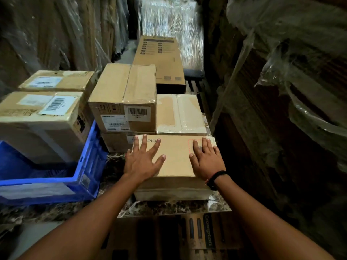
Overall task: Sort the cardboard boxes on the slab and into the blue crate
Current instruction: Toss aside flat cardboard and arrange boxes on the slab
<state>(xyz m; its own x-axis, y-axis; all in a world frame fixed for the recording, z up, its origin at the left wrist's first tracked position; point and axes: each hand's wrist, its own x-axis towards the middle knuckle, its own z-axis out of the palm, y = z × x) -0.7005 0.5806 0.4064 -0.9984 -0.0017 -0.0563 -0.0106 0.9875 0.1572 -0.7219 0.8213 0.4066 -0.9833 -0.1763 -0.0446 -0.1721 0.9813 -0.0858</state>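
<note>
I have my left hand (142,162) and right hand (205,158) lying flat, fingers spread, on the near box (176,152), which sits on the slab (169,207). Just left, the blue crate (82,177) holds a labelled box (41,117).

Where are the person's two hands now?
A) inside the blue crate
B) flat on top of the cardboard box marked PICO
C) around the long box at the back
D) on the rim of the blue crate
B: the left hand and the right hand lie flat, fingers straight, on top of the PICO box.
</note>
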